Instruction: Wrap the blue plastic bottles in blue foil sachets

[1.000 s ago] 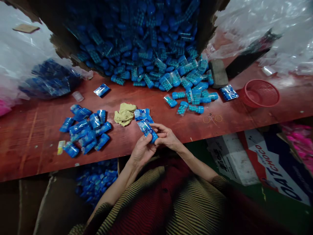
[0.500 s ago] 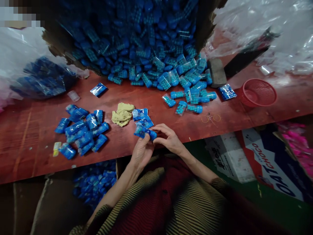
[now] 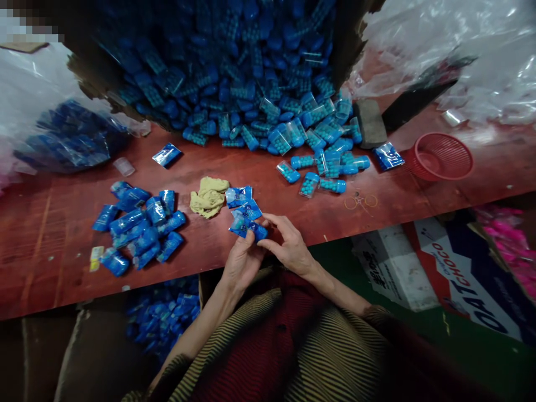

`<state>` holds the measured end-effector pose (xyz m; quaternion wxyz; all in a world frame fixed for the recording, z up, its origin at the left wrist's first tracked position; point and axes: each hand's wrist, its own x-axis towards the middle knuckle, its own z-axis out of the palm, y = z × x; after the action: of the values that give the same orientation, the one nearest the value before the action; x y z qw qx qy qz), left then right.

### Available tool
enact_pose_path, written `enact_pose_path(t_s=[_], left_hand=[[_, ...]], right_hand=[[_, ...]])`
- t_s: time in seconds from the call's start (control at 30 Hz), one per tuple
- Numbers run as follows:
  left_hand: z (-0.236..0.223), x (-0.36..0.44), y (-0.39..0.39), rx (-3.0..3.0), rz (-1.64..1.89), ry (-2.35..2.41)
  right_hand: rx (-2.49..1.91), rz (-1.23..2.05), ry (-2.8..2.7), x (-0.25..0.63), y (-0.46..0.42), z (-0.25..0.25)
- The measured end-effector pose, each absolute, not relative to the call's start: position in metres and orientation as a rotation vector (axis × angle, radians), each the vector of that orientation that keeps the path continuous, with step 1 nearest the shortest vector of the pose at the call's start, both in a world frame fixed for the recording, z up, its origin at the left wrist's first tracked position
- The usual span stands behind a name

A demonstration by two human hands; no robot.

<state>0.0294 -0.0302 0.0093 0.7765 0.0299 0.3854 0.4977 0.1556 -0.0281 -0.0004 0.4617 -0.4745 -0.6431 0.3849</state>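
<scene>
Broadly, we see a torn cardboard box point(image 3: 96, 84) at the back of the red worktop point(image 3: 42, 268), spilling a heap of blue-capped vials point(image 3: 251, 67) far too many for us to count. From its mouth a looser scatter of vials point(image 3: 322, 162) runs out to the right; we make out roughly a dozen lying singly, though the edge of the heap blurs the tally. One red mesh basket point(image 3: 443, 157) sits at the right, and beside it one lone sachet point(image 3: 389, 156). At the left lies a pile of wrapped blue packs point(image 3: 138, 226), about fifteen by our count, with one more sachet point(image 3: 166, 154) set apart behind it. One yellow cloth point(image 3: 209, 195) lies crumpled near the middle, touching two flat sachets point(image 3: 242, 202).

Nearest us, both hands meet at the worktop's front edge. Our left hand point(image 3: 240, 262) pinches the small blue pack point(image 3: 248, 228) from below with thumb and fingers pressed on it; our right hand point(image 3: 288, 245) closes on its right end, fingertips curled over it. The pack lies between the two grips, its long axis running left to right, tilted slightly down toward the right hand. Neither hand is nearer: both touch it.
</scene>
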Motion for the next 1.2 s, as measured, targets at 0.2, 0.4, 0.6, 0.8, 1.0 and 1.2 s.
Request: enact_pose_path(t_s=[0.2, 0.4, 0.6, 0.8, 1.0, 1.2], left_hand=[[0.008, 0.028, -0.03, 0.093, 1.044, 0.867], [0.018, 0.021, -0.029, 0.276, 0.964, 0.963], [0.025, 0.018, -0.024, 0.312, 0.911, 0.988], [0.024, 0.022, -0.025, 0.199, 0.898, 0.876], [0.017, 0.025, -0.031, 0.169, 0.919, 0.81], [0.019, 0.034, -0.035, 0.199, 0.936, 0.842]], right_hand=[[-1.185, 0.971, -1.561, 0.153, -0.03, 0.003], [-1.137, 0.724, -1.711, 0.153, -0.032, 0.002], [-1.107, 0.735, -1.734, 0.157, -0.029, 0.003], [-1.07, 1.225, -1.413, 0.16, -0.026, 0.002], [-0.93, 1.473, -1.226, 0.162, -0.026, -0.006], [-0.92, 1.433, -1.241, 0.164, -0.028, -0.007]])
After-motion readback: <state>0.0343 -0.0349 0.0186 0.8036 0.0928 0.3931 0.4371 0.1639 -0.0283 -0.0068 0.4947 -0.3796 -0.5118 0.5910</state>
